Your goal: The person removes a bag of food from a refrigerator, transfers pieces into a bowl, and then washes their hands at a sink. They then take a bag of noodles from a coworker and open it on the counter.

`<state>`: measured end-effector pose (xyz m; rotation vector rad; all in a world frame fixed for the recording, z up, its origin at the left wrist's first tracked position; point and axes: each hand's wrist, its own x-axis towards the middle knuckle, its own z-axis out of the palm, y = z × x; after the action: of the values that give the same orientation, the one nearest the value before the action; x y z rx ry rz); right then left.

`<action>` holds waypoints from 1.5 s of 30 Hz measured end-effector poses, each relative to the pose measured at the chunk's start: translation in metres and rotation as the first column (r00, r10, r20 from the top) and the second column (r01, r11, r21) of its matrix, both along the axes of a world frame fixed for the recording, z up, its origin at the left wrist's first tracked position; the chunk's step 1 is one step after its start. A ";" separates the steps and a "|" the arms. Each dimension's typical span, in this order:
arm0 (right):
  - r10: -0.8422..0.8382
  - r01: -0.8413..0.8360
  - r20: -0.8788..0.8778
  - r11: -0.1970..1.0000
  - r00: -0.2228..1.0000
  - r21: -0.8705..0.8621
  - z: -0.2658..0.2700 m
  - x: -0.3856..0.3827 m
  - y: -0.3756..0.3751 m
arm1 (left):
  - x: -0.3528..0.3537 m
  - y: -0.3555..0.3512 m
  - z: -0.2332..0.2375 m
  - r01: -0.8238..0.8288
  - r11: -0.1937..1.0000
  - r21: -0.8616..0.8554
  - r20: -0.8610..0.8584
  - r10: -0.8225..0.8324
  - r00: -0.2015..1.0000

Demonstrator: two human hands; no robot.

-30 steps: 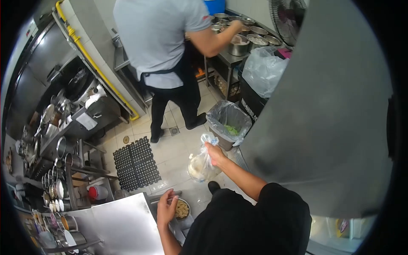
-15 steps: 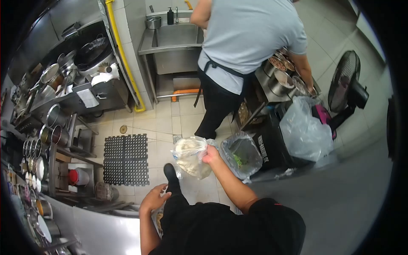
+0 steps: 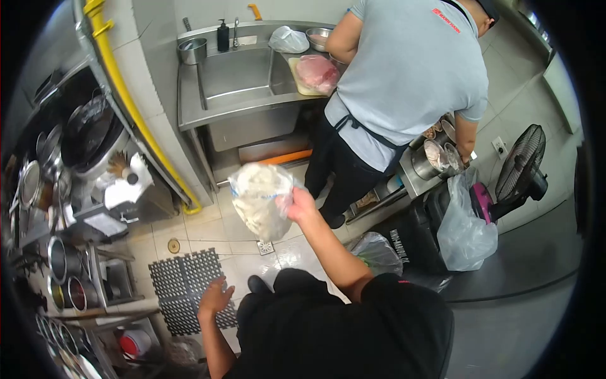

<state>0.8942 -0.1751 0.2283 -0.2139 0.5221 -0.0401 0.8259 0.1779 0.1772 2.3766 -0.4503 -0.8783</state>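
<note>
A clear plastic bag with pale, whitish pieces inside hangs in front of me. My right hand is closed around its gathered side, holding it above the tiled floor. What the pale pieces are, I cannot make out. My left hand is low on the left, over the black rubber mat, with its fingers apart and nothing in it. Past the bag stands a steel sink, and a large piece of pink raw meat lies on a cutting board at its right end.
Another person in a grey shirt bends over metal pots at right. A black bin, a plastic-lined container and a fan stand on that side. Shelves with pots and a stove line the left.
My right hand has lifted the bag forward toward the sink. I have moved closer to the sink, and the meat on the board has come into view. My left hand remains empty.
</note>
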 end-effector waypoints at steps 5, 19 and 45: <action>-0.067 -0.047 0.351 0.951 0.934 0.306 0.054 0.122 -0.037 | 0.093 -0.003 0.032 -0.074 0.992 -0.102 0.142 0.088 0.986; -0.100 -0.087 0.540 0.947 0.836 0.311 0.152 0.422 -0.180 | 0.331 -0.148 0.063 -0.439 0.748 -0.497 -0.289 0.335 0.897; -0.229 0.216 0.320 0.973 0.919 0.077 0.170 0.597 -0.265 | 0.574 -0.380 0.130 -0.085 0.627 -0.775 0.160 0.324 0.933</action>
<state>1.4907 -0.4402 0.3988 -0.1032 0.2121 -0.2833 1.4003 -0.2023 0.3069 1.6902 -0.5137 -0.1429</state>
